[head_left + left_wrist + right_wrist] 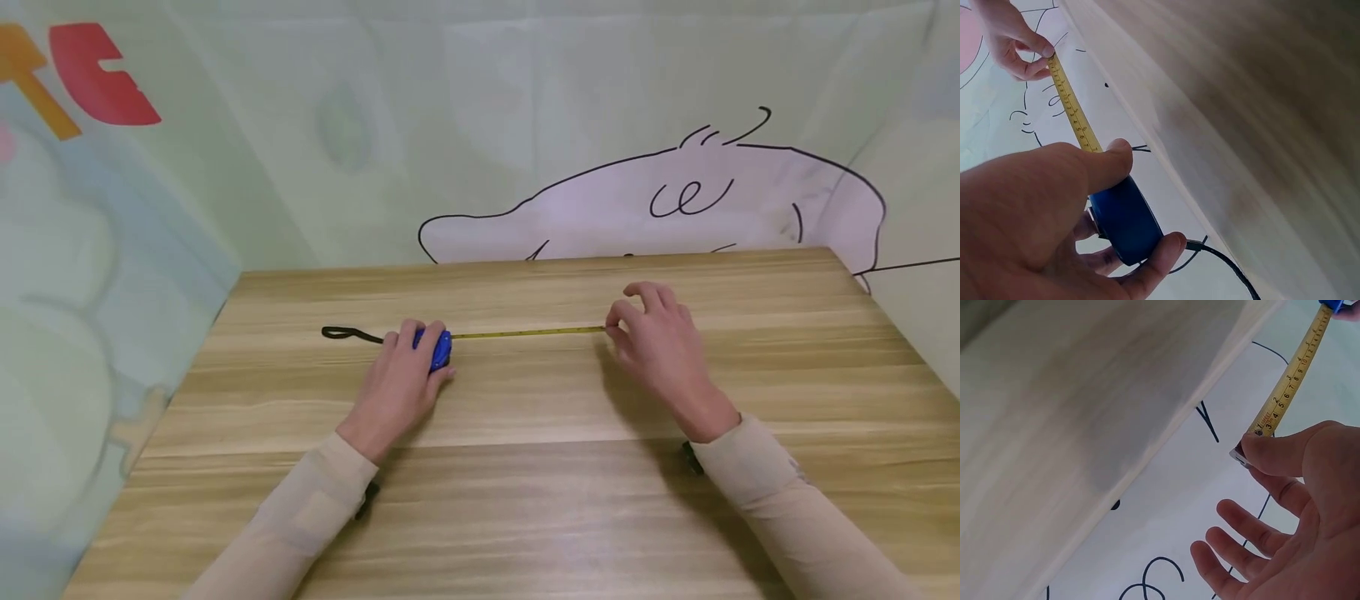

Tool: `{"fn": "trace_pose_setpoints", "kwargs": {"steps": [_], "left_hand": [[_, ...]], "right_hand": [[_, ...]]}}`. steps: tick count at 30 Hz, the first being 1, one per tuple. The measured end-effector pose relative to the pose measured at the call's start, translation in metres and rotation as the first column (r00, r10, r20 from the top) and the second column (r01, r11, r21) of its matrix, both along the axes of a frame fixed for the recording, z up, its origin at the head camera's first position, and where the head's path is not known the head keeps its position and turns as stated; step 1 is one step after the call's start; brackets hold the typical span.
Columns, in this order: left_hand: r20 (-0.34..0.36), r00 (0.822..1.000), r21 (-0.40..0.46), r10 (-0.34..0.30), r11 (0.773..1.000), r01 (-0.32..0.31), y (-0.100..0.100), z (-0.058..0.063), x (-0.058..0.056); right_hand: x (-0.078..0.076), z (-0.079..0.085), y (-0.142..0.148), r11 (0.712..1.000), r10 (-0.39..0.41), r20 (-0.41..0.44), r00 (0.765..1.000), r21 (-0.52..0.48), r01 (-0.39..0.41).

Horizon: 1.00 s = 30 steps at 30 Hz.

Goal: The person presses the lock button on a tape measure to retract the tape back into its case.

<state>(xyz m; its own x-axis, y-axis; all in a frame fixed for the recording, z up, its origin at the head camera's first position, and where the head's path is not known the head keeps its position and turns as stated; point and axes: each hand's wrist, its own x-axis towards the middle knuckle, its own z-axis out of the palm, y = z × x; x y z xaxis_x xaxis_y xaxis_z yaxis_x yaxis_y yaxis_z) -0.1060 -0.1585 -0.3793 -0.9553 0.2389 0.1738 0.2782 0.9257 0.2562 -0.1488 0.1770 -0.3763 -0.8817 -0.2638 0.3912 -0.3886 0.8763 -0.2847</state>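
The left hand [401, 379] grips the blue case [442, 350] of a tape measure, its thumb along one edge and its fingers wrapped about the other side, while the right hand [660, 346] pinches the metal end hook [1239, 457] between thumb and index finger, the other fingers spread loosely apart from it. Between them the yellow blade [528, 332] runs out straight and nearly level over the far half of the wooden table [487, 500]. The case looks rigid and compact, probably light enough for one hand, though its smooth shell may be a little slippery; its broad sides and rounded edges seem the safest hold. The blade is likely thin springy metal, stiff along its length but apt to buckle if bent, and it may pull back toward the case, so the hook is the place to take it, clear of the narrow edges. A soft-looking black strap [341, 332] trails in a loop from the case's other end. Beyond the table stands a pale wall [277, 108] with a black line drawing [690, 198].
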Motion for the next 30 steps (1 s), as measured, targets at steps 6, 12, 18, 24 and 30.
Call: {"fn": "trace_pose_setpoints", "kwargs": {"steps": [6,12,18,24,30], "left_hand": [[0.004,1.000,0.003,0.003,1.000,-0.003,0.002,0.000,-0.001],[0.016,1.000,-0.018,-0.011,1.000,0.011,0.006,0.001,-0.003],[0.017,1.000,-0.006,-0.013,1.000,0.013,0.009,-0.001,-0.003],[0.005,1.000,0.008,-0.007,1.000,0.007,0.011,-0.001,-0.003],[0.001,1.000,0.007,-0.026,1.000,0.026,0.017,0.002,-0.002]], "right_hand": [[0.000,0.000,-0.004,1.000,-0.004,-0.006,1.000,0.010,0.004],[0.002,-0.002,-0.008,1.000,-0.002,0.019,1.000,0.009,0.002],[0.003,-0.003,-0.012,1.000,0.003,0.015,1.000,0.003,-0.003],[0.000,0.000,-0.016,1.000,0.015,-0.006,1.000,-0.003,-0.015],[0.000,0.000,-0.021,0.999,0.028,0.003,1.000,0.019,-0.028]]}}
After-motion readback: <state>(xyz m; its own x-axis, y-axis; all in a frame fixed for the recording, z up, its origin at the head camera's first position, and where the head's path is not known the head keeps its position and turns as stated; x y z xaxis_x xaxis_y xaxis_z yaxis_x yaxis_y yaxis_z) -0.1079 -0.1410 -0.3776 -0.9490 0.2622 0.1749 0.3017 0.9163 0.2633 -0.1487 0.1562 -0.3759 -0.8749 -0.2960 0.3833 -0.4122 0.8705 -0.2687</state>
